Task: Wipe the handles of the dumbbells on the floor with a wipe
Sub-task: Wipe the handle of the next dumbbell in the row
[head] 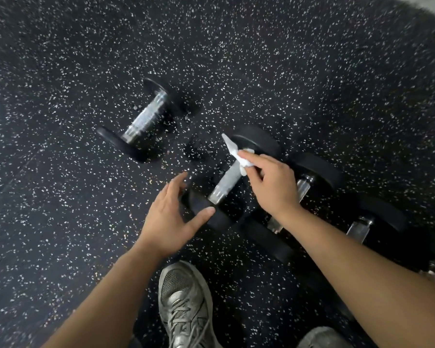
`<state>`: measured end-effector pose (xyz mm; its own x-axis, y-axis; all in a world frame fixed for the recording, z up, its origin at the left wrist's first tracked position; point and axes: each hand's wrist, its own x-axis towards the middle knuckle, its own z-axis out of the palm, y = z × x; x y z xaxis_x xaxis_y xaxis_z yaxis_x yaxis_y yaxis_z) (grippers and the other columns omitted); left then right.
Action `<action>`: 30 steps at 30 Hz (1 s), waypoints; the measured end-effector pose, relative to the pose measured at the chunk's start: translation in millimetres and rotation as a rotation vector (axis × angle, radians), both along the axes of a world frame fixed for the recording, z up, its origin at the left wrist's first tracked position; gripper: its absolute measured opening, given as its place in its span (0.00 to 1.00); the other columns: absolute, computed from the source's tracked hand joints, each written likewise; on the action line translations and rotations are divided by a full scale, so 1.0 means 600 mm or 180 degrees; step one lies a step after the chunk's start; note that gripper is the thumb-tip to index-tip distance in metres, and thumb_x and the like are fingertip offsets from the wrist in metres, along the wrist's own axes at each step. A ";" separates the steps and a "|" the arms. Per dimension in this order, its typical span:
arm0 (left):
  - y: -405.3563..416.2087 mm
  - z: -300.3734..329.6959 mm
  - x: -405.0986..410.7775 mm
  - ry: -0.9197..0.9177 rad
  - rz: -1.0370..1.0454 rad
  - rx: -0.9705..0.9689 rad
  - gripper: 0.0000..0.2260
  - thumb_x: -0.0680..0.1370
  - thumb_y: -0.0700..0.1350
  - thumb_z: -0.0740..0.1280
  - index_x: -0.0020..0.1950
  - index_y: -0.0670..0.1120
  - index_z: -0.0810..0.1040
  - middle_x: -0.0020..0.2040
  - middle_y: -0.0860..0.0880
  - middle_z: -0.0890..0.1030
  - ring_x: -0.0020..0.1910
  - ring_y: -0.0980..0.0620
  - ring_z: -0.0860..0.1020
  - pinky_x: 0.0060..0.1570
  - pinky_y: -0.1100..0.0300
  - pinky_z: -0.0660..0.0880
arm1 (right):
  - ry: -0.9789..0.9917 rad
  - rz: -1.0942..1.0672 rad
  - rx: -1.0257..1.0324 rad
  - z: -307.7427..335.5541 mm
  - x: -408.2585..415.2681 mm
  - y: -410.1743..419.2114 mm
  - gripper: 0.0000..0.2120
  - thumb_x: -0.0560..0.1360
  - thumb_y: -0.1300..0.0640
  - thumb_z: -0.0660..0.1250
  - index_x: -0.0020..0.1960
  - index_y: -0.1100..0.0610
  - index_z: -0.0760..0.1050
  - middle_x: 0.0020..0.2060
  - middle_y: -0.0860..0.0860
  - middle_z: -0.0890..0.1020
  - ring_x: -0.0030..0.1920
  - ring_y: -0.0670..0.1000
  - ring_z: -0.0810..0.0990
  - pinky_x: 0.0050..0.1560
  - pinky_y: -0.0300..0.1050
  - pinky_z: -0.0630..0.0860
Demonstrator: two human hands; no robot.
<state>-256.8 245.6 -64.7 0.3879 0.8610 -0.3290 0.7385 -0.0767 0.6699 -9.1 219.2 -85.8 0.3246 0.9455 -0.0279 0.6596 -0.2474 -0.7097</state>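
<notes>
Frame centre: right hand (269, 182) pinched wipe (236, 154) on dumbbell handle (224, 182) | left hand (171, 217), fingers spread, steadied its near plate | best: wrap, rub full length.

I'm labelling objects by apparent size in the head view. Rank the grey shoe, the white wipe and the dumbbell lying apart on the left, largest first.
1. Grey shoe, though it lies nearest the camera, which inflates it.
2. Dumbbell lying apart, close to the shoe in apparent size.
3. White wipe, pinched by the right hand.

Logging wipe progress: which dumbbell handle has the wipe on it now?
The leftmost dumbbell in the row: the right hand holds the wipe against its handle. The lone dumbbell lies untouched.
</notes>
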 end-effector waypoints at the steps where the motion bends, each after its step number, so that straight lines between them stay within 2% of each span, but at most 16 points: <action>1: -0.001 0.000 0.001 -0.0016 -0.0023 0.0001 0.46 0.68 0.76 0.64 0.81 0.55 0.58 0.71 0.54 0.73 0.70 0.53 0.71 0.72 0.52 0.68 | -0.0098 -0.0018 -0.0014 -0.005 -0.001 0.001 0.17 0.81 0.57 0.66 0.67 0.43 0.80 0.39 0.36 0.74 0.30 0.37 0.68 0.35 0.34 0.61; 3: -0.003 0.000 0.003 -0.0063 -0.0012 0.0009 0.46 0.68 0.75 0.64 0.80 0.54 0.60 0.70 0.54 0.74 0.69 0.54 0.72 0.71 0.53 0.69 | -0.0268 0.0060 -0.0085 -0.009 -0.003 -0.002 0.17 0.81 0.58 0.65 0.66 0.43 0.80 0.43 0.38 0.77 0.32 0.39 0.69 0.35 0.35 0.63; 5: -0.004 0.001 0.005 -0.0131 0.0042 0.0027 0.45 0.68 0.74 0.66 0.80 0.54 0.61 0.68 0.55 0.75 0.67 0.55 0.73 0.69 0.56 0.70 | -0.0210 0.0562 -0.0315 -0.001 -0.006 -0.008 0.18 0.81 0.57 0.64 0.66 0.41 0.80 0.48 0.40 0.82 0.38 0.42 0.75 0.39 0.40 0.70; 7: -0.006 0.001 0.006 -0.0179 0.0090 0.0040 0.44 0.69 0.73 0.67 0.79 0.53 0.62 0.67 0.54 0.76 0.66 0.55 0.75 0.68 0.57 0.71 | -0.0112 0.1351 -0.0769 0.010 -0.016 -0.017 0.18 0.81 0.55 0.65 0.67 0.39 0.78 0.57 0.43 0.84 0.50 0.47 0.82 0.51 0.47 0.78; 9: -0.007 0.001 0.005 -0.0193 0.0148 0.0023 0.44 0.69 0.73 0.68 0.79 0.53 0.62 0.68 0.53 0.76 0.66 0.54 0.75 0.68 0.54 0.72 | -0.0210 0.1831 -0.1022 0.018 -0.021 -0.018 0.18 0.81 0.53 0.65 0.68 0.38 0.77 0.62 0.44 0.83 0.59 0.49 0.82 0.62 0.52 0.77; 11: -0.007 0.001 0.006 -0.0184 0.0188 0.0012 0.44 0.69 0.72 0.69 0.79 0.53 0.62 0.68 0.52 0.76 0.66 0.53 0.75 0.69 0.51 0.72 | -0.0046 0.1504 -0.0701 0.021 -0.015 -0.006 0.18 0.81 0.55 0.66 0.68 0.39 0.77 0.55 0.44 0.86 0.43 0.46 0.83 0.47 0.47 0.80; 13: -0.010 0.003 0.010 -0.0141 0.0210 0.0014 0.45 0.67 0.72 0.70 0.79 0.53 0.62 0.67 0.53 0.76 0.66 0.53 0.75 0.69 0.53 0.71 | -0.0034 0.0719 -0.0273 0.018 0.002 0.003 0.18 0.81 0.57 0.66 0.67 0.41 0.79 0.51 0.43 0.85 0.30 0.40 0.73 0.33 0.35 0.69; 14: -0.012 0.004 0.012 -0.0119 0.0208 0.0032 0.46 0.67 0.73 0.70 0.79 0.53 0.63 0.66 0.53 0.76 0.66 0.54 0.74 0.68 0.56 0.71 | -0.0230 0.0388 -0.0169 0.015 0.009 0.006 0.17 0.81 0.57 0.65 0.67 0.42 0.80 0.50 0.43 0.85 0.30 0.41 0.72 0.31 0.33 0.63; 16: -0.015 0.005 0.015 -0.0077 0.0193 0.0078 0.46 0.65 0.74 0.70 0.77 0.54 0.64 0.65 0.55 0.77 0.65 0.55 0.74 0.66 0.58 0.69 | -0.0594 0.0203 -0.0251 0.012 0.014 0.001 0.17 0.81 0.57 0.64 0.66 0.42 0.80 0.52 0.44 0.85 0.35 0.47 0.78 0.33 0.34 0.62; 19: -0.010 0.005 0.013 -0.0186 0.0307 0.0056 0.42 0.66 0.72 0.71 0.76 0.56 0.65 0.61 0.56 0.79 0.61 0.56 0.77 0.65 0.51 0.75 | -0.0606 0.1046 -0.0593 0.023 0.000 -0.018 0.18 0.81 0.55 0.64 0.67 0.39 0.79 0.64 0.41 0.82 0.44 0.47 0.84 0.39 0.36 0.71; 22: -0.007 0.006 0.012 -0.0268 0.0356 0.0068 0.38 0.70 0.68 0.72 0.75 0.56 0.65 0.58 0.58 0.81 0.59 0.57 0.79 0.63 0.48 0.76 | -0.0393 0.1778 -0.0935 0.031 -0.014 -0.038 0.18 0.81 0.53 0.64 0.67 0.36 0.77 0.66 0.41 0.81 0.58 0.49 0.82 0.55 0.45 0.77; 24: -0.009 0.010 0.016 -0.0264 0.0332 0.0106 0.39 0.70 0.69 0.72 0.75 0.56 0.65 0.58 0.58 0.81 0.59 0.58 0.79 0.63 0.50 0.76 | -0.0304 0.1465 -0.0664 0.030 -0.012 -0.038 0.19 0.82 0.55 0.64 0.68 0.38 0.77 0.63 0.42 0.83 0.48 0.41 0.82 0.46 0.36 0.76; 25: -0.010 0.011 0.018 -0.0261 0.0329 0.0101 0.39 0.69 0.69 0.72 0.76 0.56 0.65 0.58 0.59 0.81 0.59 0.59 0.79 0.63 0.52 0.75 | -0.0258 0.1151 -0.0533 0.028 -0.008 -0.037 0.19 0.82 0.56 0.64 0.68 0.39 0.77 0.61 0.42 0.84 0.39 0.36 0.78 0.38 0.29 0.70; 26: -0.011 0.012 0.019 -0.0263 0.0331 0.0094 0.40 0.68 0.69 0.72 0.76 0.56 0.65 0.58 0.59 0.81 0.58 0.59 0.78 0.62 0.54 0.75 | -0.0254 0.0805 -0.0427 0.026 -0.003 -0.035 0.19 0.82 0.56 0.64 0.69 0.40 0.77 0.60 0.43 0.84 0.34 0.35 0.73 0.33 0.27 0.65; 28: -0.012 0.014 0.019 -0.0293 0.0337 0.0072 0.39 0.68 0.69 0.71 0.75 0.57 0.65 0.58 0.60 0.81 0.58 0.60 0.78 0.60 0.57 0.75 | -0.0390 0.0345 -0.0317 0.023 0.008 -0.033 0.19 0.82 0.57 0.64 0.70 0.41 0.77 0.61 0.43 0.84 0.36 0.38 0.76 0.35 0.29 0.63; 30: -0.011 0.014 0.019 -0.0312 0.0331 0.0065 0.39 0.69 0.68 0.71 0.75 0.57 0.65 0.57 0.60 0.81 0.58 0.60 0.79 0.55 0.64 0.74 | -0.0580 0.0436 -0.0444 0.026 0.014 -0.036 0.20 0.82 0.57 0.64 0.70 0.40 0.76 0.64 0.42 0.82 0.44 0.48 0.83 0.38 0.36 0.69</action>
<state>-245.6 238.8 -56.2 0.3256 0.9043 -0.2760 0.6743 -0.0174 0.7382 -0.5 197.5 -70.0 0.2054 0.9720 -0.1139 0.8074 -0.2341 -0.5416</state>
